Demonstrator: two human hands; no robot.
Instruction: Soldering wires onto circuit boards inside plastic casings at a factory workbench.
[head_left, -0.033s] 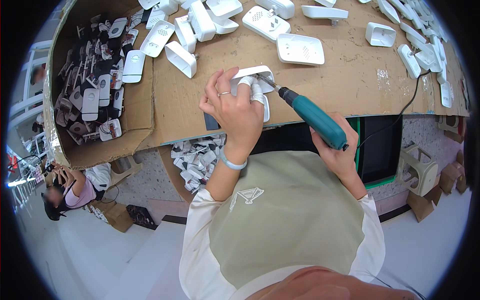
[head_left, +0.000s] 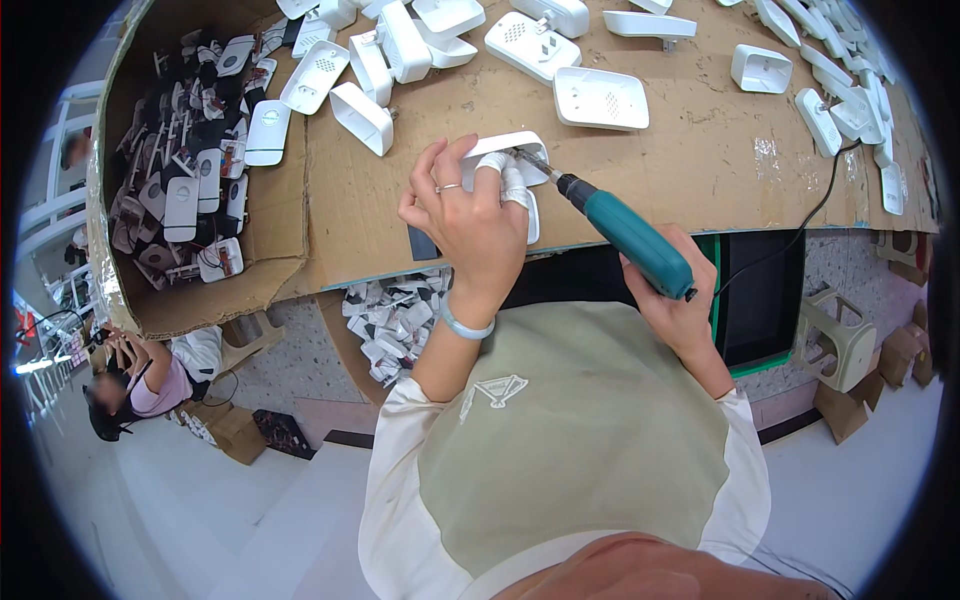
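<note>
My left hand (head_left: 472,222), white tape around two fingertips, is closed on a white plastic housing (head_left: 524,140) at the table's near edge. The housing's open side faces me. My right hand (head_left: 678,298) grips the rear of a teal electric screwdriver (head_left: 632,236), its cord trailing right. The screwdriver's bit reaches into the housing beside my taped fingers; its tip is hard to make out. Partly under my left hand lies another white piece (head_left: 532,222). A small dark flat piece (head_left: 422,243) rests by my left wrist.
On the left stands a cardboard box (head_left: 285,225) full of white and black parts. Several white plug housings (head_left: 602,98) lie across the far side, more piled at far right. Below the table edge sits a box of small parts (head_left: 392,325). A stool (head_left: 838,340) stands right; another person (head_left: 150,385) sits left.
</note>
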